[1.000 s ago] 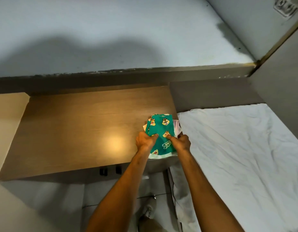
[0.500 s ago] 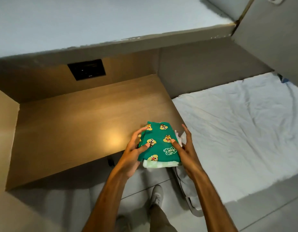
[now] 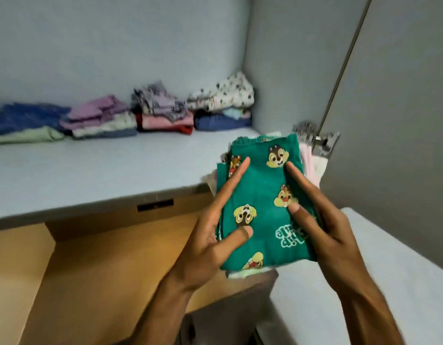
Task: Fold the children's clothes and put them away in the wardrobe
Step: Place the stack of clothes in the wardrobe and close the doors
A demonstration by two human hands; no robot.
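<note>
A stack of folded children's clothes [image 3: 262,195] is held up in the air, topped by a green garment printed with cartoon chipmunks; pale pink and white pieces peek out beneath. My left hand [image 3: 215,235] grips its left edge, thumb on top. My right hand [image 3: 325,220] grips the right edge, fingers spread over the green cloth. The stack hovers just in front of the pale blue wardrobe shelf [image 3: 96,175], near its right end.
Several piles of folded clothes [image 3: 163,110] line the back of the shelf. The open wardrobe door [image 3: 402,95] with a metal hinge [image 3: 317,140] stands at right. A wooden desk surface [image 3: 96,270] lies below; a white bed [image 3: 379,282] sits at lower right.
Both hands lifted the stack off the wooden desk and raised it to shelf height. My view tilted up, bringing the wardrobe shelf and its clothes piles into sight.
</note>
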